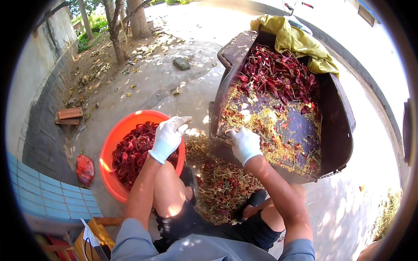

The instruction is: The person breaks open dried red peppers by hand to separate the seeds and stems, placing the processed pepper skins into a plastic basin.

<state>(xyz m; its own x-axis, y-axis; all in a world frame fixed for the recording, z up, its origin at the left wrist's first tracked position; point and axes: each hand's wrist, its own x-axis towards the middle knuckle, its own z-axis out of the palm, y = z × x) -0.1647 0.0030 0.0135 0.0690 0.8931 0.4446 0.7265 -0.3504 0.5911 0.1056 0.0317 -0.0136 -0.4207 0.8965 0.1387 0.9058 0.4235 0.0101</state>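
My left hand (pixel 168 137), in a white knit glove, hovers over the right side of an orange plastic basin (pixel 109 153). Its fingers stretch to the right, the thumb a little apart, and nothing shows in them. Dried red chili peppers (pixel 135 146) fill much of the basin. At the near left corner of a dark metal cart bed (pixel 336 130) is my right hand (pixel 245 143), gloved too, its fingers bent. Whether it grips anything is hidden. Inside the bed, more red chili peppers (pixel 277 76) are heaped at the far end, with yellow seeds (pixel 267 120) and scraps spread nearer me.
Stems and pepper scraps (pixel 225 189) lie piled between my feet. A yellow-green cloth (pixel 297 42) drapes over the cart's far edge. Left of the basin are a red plastic bag (pixel 85 170) and bricks (pixel 70 114). A stone (pixel 181 63) sits on the concrete near tree trunks (pixel 137 19).
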